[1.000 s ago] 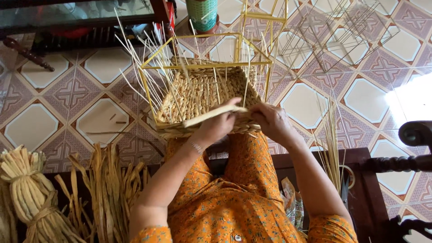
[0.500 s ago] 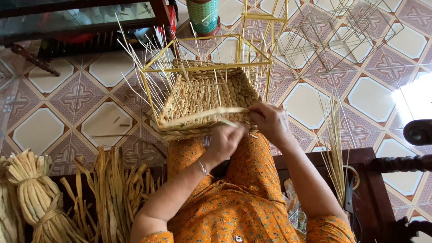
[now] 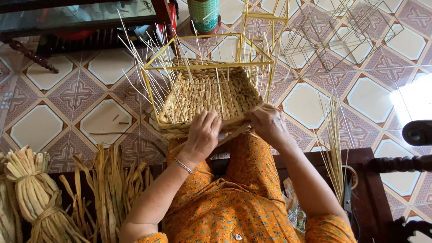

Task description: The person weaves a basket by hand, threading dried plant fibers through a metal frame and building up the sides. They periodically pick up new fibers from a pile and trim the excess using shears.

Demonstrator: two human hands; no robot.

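Half-woven rectangular straw basket (image 3: 211, 96) on a yellow wire frame (image 3: 207, 58), resting on the person's lap; pale thin upright stakes (image 3: 148, 67) rise from its walls (nothing lies inside). Left hand (image 3: 203, 135) presses fingers onto the near rim; right hand (image 3: 268, 126) grips a flat straw strand (image 3: 234, 132) there. Bundled dried fibre (image 3: 31, 198) lies left.

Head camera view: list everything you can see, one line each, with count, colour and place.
woven basket: one, tan, on the lap, under both hands
wire frame: one, yellow, around the basket
bare wire frames: several, grey, floor top right
fibre bundles: several, straw-coloured, bottom left
thin reeds: one bunch, pale, right
scissors: one, dark, lower right
woven container: one, green, top centre
floor tiles: patterned, cream and mauve
left hand: on the basket's near edge
right hand: gripping the near edge
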